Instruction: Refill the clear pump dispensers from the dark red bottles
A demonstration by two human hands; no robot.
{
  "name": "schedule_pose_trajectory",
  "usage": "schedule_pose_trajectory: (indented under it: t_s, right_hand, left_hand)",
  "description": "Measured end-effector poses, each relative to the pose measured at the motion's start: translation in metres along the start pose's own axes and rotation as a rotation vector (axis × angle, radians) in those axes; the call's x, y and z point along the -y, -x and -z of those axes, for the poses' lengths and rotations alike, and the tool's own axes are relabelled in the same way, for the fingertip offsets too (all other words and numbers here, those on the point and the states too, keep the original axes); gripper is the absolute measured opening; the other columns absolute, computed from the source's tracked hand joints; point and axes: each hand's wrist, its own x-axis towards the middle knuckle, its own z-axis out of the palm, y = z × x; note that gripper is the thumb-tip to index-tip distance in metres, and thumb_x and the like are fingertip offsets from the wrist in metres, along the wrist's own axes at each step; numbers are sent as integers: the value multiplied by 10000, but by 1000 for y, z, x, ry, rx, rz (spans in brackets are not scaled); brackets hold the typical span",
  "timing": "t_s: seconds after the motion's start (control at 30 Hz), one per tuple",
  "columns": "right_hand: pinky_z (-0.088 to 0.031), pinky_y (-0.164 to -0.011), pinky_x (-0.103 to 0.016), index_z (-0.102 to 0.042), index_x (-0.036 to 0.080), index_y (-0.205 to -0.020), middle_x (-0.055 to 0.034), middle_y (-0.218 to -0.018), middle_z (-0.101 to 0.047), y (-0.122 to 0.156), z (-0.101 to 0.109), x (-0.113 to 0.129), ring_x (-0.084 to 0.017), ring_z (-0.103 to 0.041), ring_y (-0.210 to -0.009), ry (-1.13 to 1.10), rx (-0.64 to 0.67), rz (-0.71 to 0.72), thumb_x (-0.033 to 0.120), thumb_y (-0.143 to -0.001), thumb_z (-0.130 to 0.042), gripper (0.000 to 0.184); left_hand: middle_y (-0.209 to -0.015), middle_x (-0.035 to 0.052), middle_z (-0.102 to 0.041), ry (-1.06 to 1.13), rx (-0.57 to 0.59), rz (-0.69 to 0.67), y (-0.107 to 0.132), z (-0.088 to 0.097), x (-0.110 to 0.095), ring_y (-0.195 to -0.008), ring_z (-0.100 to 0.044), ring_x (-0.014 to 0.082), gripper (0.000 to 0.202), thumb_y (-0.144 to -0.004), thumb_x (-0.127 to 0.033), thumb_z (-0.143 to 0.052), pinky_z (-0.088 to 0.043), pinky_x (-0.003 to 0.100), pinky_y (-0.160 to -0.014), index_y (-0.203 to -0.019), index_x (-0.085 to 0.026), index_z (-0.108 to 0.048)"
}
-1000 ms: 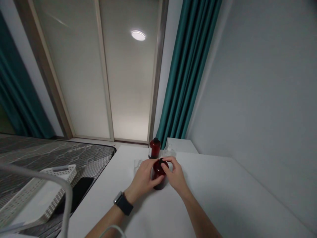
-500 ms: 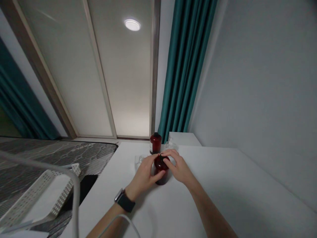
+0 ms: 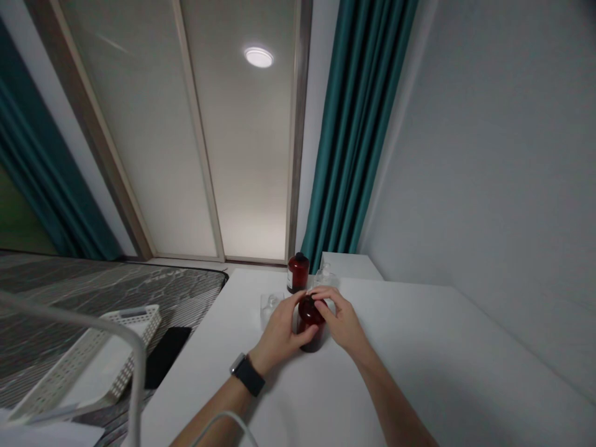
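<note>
A dark red-brown bottle (image 3: 311,313) stands upright on the white table (image 3: 298,397), with a dark top. My left hand (image 3: 282,329) is wrapped round its left side, thumb across the front. At the top, the fingers of my right hand (image 3: 343,323) are closed on the dark cap (image 3: 310,298), which they partly cover. Behind stands a second red-brown bottle (image 3: 298,274) with a black cap and a pale label. A clear glass vessel (image 3: 269,310) is left of my left hand, and another clear glass vessel (image 3: 327,277) sits behind my right hand.
On the left is a white perforated basket (image 3: 77,366) beside a black flat object (image 3: 170,355). A pale curved tube (image 3: 137,372) crosses the near left. A white box-like surface (image 3: 351,265) adjoins the table's far edge, before a teal curtain (image 3: 356,136). A grey wall stands at right.
The view has shifted slightly, so things appear a little further right and lower. Both hands stay on the same bottle, with the right fingers still at its cap.
</note>
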Motion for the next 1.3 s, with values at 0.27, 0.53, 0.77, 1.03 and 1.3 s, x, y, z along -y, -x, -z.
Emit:
schedule_pose_trajectory:
  t_s: [0.27, 0.53, 0.77, 1.03, 1.3]
  right_hand:
    - [-474, -974, -416, -603, 240, -1116, -50, -1068, -628, 24, -9, -7, -233, -602, -1033, 43, -208, -102, 225, -818, -666, 305]
    - [-452, -1076, -428, -583, 228, -1213, -79, -1123, -665, 30, -18, -4, -242, -622, -1158, -209, -229, -180, 352, -941, -546, 301]
    - [-403, -1135, -457, -581, 228, -1279, -114, -1330, -619, 35, -23, -6, -263, -565, -1278, -242, -176, -212, 389, -939, -556, 376]
    - [-406, -1137, -450, -552, 241, -1363, -104, -1377, -602, 34, -22, -16, -253, -548, -1303, -195, -168, -281, 453, -965, -514, 453]
    - [-423, -1110, -417, -670, 249, -1171, -90, -1263, -649, 26, -18, -11, -237, -585, -1230, -145, -41, -210, 475, -995, -450, 361]
  left_hand:
    - [-1358, 144, -538, 85, -80, -113, 3, -9, 3, -1274, -531, 297, 571, -821, -159, -651, -447, 518, -1083, -1346, -209, -432]
    - [-1396, 132, -524, 102, -107, -141, 11, -17, 9, -1290, -524, 299, 640, -866, -136, -598, -446, 532, -1087, -1449, -256, -362]
    - [-1410, 135, -526, 103, -148, -81, 14, -20, 8, -1299, -532, 298, 681, -842, -132, -617, -455, 522, -1091, -1454, -238, -338]
    - [-1400, 142, -527, 126, -121, -124, 15, -24, 7, -1285, -536, 298, 643, -851, -134, -585, -467, 525, -1075, -1443, -233, -355]
    - [-1320, 127, -565, 93, -202, -131, 13, -23, 1, -1206, -562, 300, 637, -804, -119, -593, -496, 518, -1020, -1407, -234, -421]
